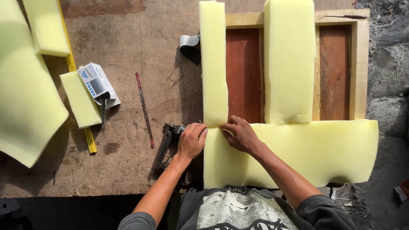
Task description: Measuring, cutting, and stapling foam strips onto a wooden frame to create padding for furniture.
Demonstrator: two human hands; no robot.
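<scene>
L hand [191,140] & R hand [240,135], fingers curled, press the seam where narrow foam strip [214,64] meets wide foam slab [294,153]; staple gun [167,145] just left of slab

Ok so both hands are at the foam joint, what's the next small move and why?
Probably press the narrow strip down flush against the wide piece. Both the left hand and the right hand already sit on that seam at the strip's lower end, and the stapler lies just beside the left hand, unheld.
</scene>
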